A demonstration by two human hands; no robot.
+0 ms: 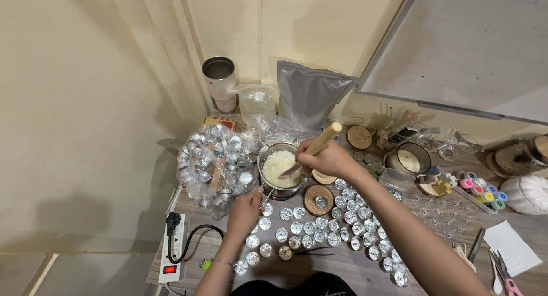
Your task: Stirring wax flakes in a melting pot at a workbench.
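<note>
Small metal cups lie nearest on the worktop. My left fingers pinch the pot handle; my right fingers grip the wooden stick, slanting down-left into the pot of white flakes.

Setting: home craft corner, small-scale candle making, not a lab or shop. Evidence, located relative to the steel pot of pale wax flakes on a wooden desk pushed into a plain cream wall corner. Left of pot: clear bag of empty metal tealight cups; further left and nearer, a white power strip at the desk edge. In front of pot: rows of loose tealight cups. Behind pot: grey foil pouch and a steel tumbler. Right of pot: small dye pots in several colours, poured candle in a dark jar, scissors.
</note>
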